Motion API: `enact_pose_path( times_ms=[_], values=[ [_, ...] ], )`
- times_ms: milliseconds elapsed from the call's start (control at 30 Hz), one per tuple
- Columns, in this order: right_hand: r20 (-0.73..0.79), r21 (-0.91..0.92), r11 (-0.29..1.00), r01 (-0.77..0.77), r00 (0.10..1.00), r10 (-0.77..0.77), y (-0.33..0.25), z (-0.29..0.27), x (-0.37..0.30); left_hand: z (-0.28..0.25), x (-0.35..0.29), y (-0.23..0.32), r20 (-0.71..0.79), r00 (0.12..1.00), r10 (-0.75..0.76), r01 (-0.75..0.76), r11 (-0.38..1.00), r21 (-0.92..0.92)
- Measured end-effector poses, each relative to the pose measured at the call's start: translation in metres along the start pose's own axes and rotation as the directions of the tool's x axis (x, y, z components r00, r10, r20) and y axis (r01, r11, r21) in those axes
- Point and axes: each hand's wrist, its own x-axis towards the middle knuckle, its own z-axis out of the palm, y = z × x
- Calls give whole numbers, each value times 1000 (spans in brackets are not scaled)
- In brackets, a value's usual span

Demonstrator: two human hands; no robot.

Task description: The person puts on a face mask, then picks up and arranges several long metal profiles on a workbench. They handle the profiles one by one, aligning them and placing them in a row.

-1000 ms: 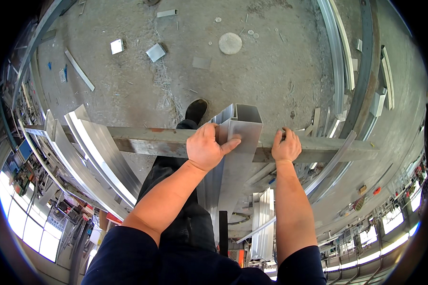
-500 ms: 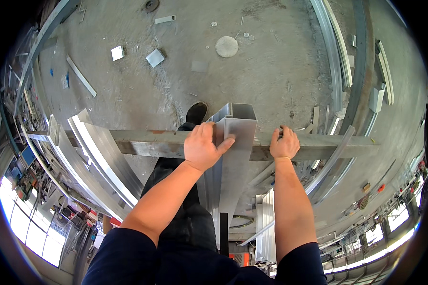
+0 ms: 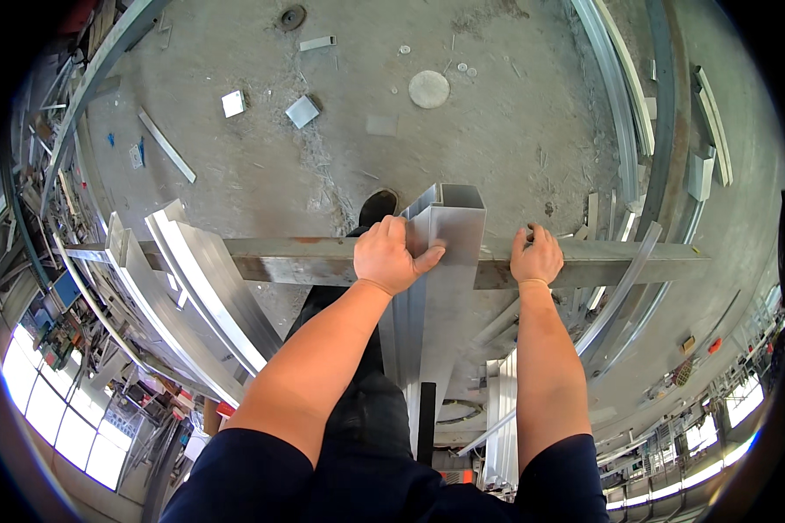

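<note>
A long silver aluminium profile (image 3: 452,261) with an open, hollow far end lies across a steel beam (image 3: 296,260) in front of me. My left hand (image 3: 387,253) is closed over the profile's left edge, its thumb on the upper face and its other fingers curled on the left side, their tips hidden. To the right of the profile and apart from it, my right hand (image 3: 536,256) rests on the beam, fingers bent over the far edge. A narrow black strip (image 3: 426,418) covers part of the profile's near end.
More aluminium profiles (image 3: 214,288) lean over the beam at left. Long bars (image 3: 617,105) lie at the right, and a thin strip (image 3: 621,288) crosses the beam there. Offcuts (image 3: 303,112) and a round disc (image 3: 429,89) lie on the floor. My shoe (image 3: 378,206) stands past the beam.
The whole scene has shifted slightly right in the picture. Both hands keep nearly the same places on the profile and the beam.
</note>
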Motion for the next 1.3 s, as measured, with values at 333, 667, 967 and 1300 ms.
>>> enact_pose_path(
  times_ms=[333,667,967,1300],
  values=[
    [20,-8,1000,-30,999,30,-4,-2,-1,-1,-2,1,149,985,-85,70,993,97],
    [26,11,1000,-24,999,23,-3,-4,1,-3,0,2,169,982,-86,69,992,103],
    [38,14,1000,-17,999,17,-3,-6,1,-3,0,3,172,981,-84,65,992,108],
    [53,21,1000,-22,998,21,-4,-7,2,-4,0,3,184,980,-80,58,991,121]
  ],
)
